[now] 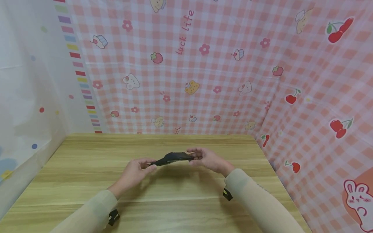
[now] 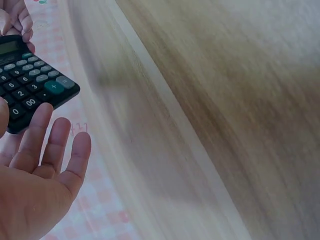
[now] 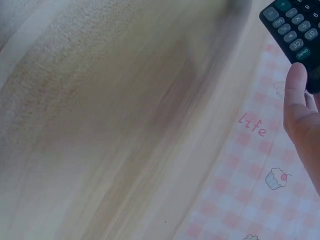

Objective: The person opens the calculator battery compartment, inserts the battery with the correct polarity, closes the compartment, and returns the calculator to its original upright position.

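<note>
A black calculator with grey, black and green keys is held up over the wooden table by both hands, one at each end. My left hand pinches its lower key end between thumb and fingers. At the display end, my right hand grips the edge, thumb along the side. The head view catches the calculator nearly edge-on. Its keypad and part of the display show in the left wrist view. In the right wrist view the key face is cut off by the frame's border.
Light wooden table spreads under the hands. A pink checked cloth with printed fruit and animals hangs behind and along the right side. To the left hangs a white dotted cloth. Black wrist devices sit below both sleeves.
</note>
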Motion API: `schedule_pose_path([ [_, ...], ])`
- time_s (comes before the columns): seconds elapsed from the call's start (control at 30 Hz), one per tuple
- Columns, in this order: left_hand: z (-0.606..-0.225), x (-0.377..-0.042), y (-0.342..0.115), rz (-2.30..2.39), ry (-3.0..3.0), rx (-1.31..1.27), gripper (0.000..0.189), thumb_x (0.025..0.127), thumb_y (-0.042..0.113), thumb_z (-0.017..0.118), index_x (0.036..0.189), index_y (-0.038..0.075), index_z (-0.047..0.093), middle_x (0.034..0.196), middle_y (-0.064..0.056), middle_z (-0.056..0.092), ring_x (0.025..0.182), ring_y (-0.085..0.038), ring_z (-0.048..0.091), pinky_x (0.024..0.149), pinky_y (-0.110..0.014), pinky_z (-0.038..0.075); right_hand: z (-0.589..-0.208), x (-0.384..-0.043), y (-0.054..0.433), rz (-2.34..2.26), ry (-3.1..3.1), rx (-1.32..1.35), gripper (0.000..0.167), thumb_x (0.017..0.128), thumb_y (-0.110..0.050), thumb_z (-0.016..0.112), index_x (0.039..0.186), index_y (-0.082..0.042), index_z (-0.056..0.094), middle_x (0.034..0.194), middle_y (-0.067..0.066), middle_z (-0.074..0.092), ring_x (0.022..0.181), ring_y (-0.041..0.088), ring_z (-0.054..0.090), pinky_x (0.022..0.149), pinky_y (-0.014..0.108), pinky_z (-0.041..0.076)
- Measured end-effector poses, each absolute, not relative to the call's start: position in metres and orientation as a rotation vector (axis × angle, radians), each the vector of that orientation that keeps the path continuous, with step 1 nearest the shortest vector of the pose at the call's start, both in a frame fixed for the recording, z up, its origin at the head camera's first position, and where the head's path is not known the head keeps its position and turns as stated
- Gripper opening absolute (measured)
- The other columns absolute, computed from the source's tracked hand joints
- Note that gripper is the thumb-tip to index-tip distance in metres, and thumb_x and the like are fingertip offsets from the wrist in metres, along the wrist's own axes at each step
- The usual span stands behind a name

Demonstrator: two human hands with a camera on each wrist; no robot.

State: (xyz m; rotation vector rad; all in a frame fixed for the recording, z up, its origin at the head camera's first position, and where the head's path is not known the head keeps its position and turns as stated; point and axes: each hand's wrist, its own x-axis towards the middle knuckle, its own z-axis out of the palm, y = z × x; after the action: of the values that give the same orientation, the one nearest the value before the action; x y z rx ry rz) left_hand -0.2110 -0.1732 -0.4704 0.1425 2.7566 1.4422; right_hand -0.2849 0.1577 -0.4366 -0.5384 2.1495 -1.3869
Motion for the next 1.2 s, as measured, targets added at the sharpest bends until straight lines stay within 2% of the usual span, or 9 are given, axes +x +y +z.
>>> schedule_pose_path([
  [0.27,-0.471,-0.21,-0.172,1.491,2.677,0.068,0.037,0.103,0.032,0.073,0.132,0.01,0.076,0.108,-0.007,0.083,0.103,-0.024,0.076,0.085,-0.038,0.061,-0.438,-0.287,0.159,-1.474,2.09,-0.487,0.056,0.106,-0.011,0.067,0.159,-0.007,0.048,0.153,0.02,0.06,0.139,0.041,0.061,0.121,0.062,0.044],
  [0.4,-0.472,-0.209,-0.171,1.536,2.628,0.061,0.04,0.105,0.034,0.071,0.135,0.008,0.074,0.11,-0.007,0.083,0.116,-0.028,0.075,0.097,-0.046,0.061,-0.437,-0.287,0.159,-1.486,2.092,-0.477,0.055,0.107,-0.012,0.065,0.159,-0.005,0.047,0.152,0.02,0.061,0.14,0.042,0.06,0.123,0.06,0.042],
  [0.5,-0.473,-0.209,-0.17,1.578,2.585,0.063,0.04,0.105,0.034,0.07,0.135,0.007,0.073,0.111,-0.007,0.084,0.121,-0.028,0.074,0.102,-0.048,0.059,-0.437,-0.287,0.159,-1.493,2.093,-0.48,0.051,0.109,-0.012,0.062,0.158,-0.004,0.048,0.152,0.022,0.061,0.139,0.043,0.06,0.124,0.058,0.042],
  [0.7,-0.475,-0.208,-0.168,1.706,2.451,0.107,0.04,0.107,0.026,0.068,0.134,-0.004,0.069,0.113,-0.018,0.082,0.115,-0.032,0.077,0.099,-0.047,0.061,-0.438,-0.289,0.16,-1.512,2.105,-0.478,0.044,0.111,-0.014,0.058,0.153,-0.003,0.053,0.147,0.028,0.062,0.137,0.046,0.06,0.122,0.055,0.045],
  [0.87,-0.477,-0.207,-0.168,1.794,2.281,0.149,0.046,0.109,0.024,0.064,0.14,-0.011,0.061,0.12,-0.024,0.078,0.118,-0.038,0.075,0.105,-0.049,0.06,-0.439,-0.289,0.16,-1.522,2.136,-0.449,0.04,0.112,-0.015,0.057,0.15,-0.002,0.056,0.141,0.03,0.065,0.128,0.041,0.068,0.119,0.051,0.05],
  [1.07,-0.476,-0.203,-0.167,1.761,2.224,0.128,0.044,0.11,0.031,0.061,0.136,-0.005,0.065,0.118,-0.021,0.08,0.117,-0.038,0.076,0.11,-0.053,0.056,-0.439,-0.291,0.159,-1.535,2.181,-0.404,0.035,0.111,-0.02,0.059,0.141,-0.001,0.062,0.131,0.024,0.071,0.108,0.021,0.073,0.108,0.042,0.058],
  [1.2,-0.476,-0.2,-0.164,1.715,2.207,0.121,0.044,0.11,0.037,0.059,0.133,0.001,0.068,0.117,-0.015,0.081,0.122,-0.035,0.074,0.111,-0.055,0.053,-0.438,-0.291,0.158,-1.535,2.215,-0.355,0.034,0.111,-0.023,0.06,0.137,-0.002,0.065,0.121,0.017,0.074,0.101,0.017,0.073,0.104,0.04,0.06],
])
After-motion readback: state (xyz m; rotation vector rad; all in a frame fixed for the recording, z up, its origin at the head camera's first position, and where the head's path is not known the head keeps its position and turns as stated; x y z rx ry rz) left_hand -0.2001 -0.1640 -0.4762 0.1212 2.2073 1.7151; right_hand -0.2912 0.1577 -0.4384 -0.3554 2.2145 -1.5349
